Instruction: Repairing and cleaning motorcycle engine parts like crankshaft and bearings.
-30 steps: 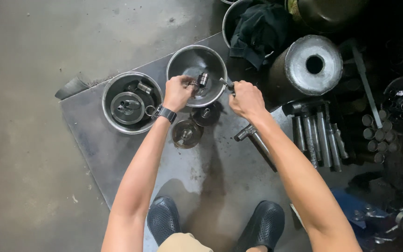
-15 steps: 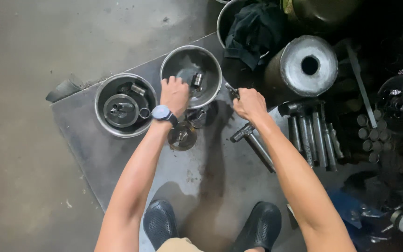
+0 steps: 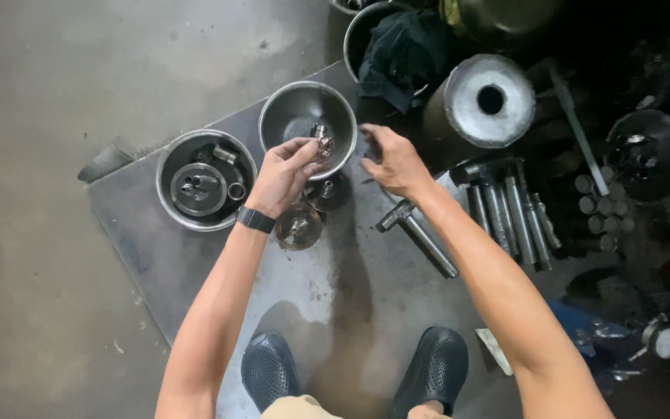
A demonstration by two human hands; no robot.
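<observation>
My left hand (image 3: 284,174) pinches a small shiny metal part (image 3: 322,142) over the near side of a round steel bowl (image 3: 298,116). A black watch is on that wrist. My right hand (image 3: 393,159) hovers at the bowl's right rim with fingers curled around what looks like a thin dark tool, mostly hidden by the hand. Two round metal discs (image 3: 298,226) (image 3: 326,190) lie on the grey floor plate (image 3: 157,256) just below my left hand.
A second steel bowl (image 3: 166,203) with rings and parts sits to the left. A T-shaped shaft (image 3: 420,233), a row of steel rods (image 3: 509,217), a large holed cylinder (image 3: 490,101) and a bucket with dark cloth (image 3: 405,46) crowd the right. My shoes (image 3: 269,368) stand below.
My left hand has turned palm-up and lifted a small part out over the bowl. My right hand drew slightly back from the bowl's rim.
</observation>
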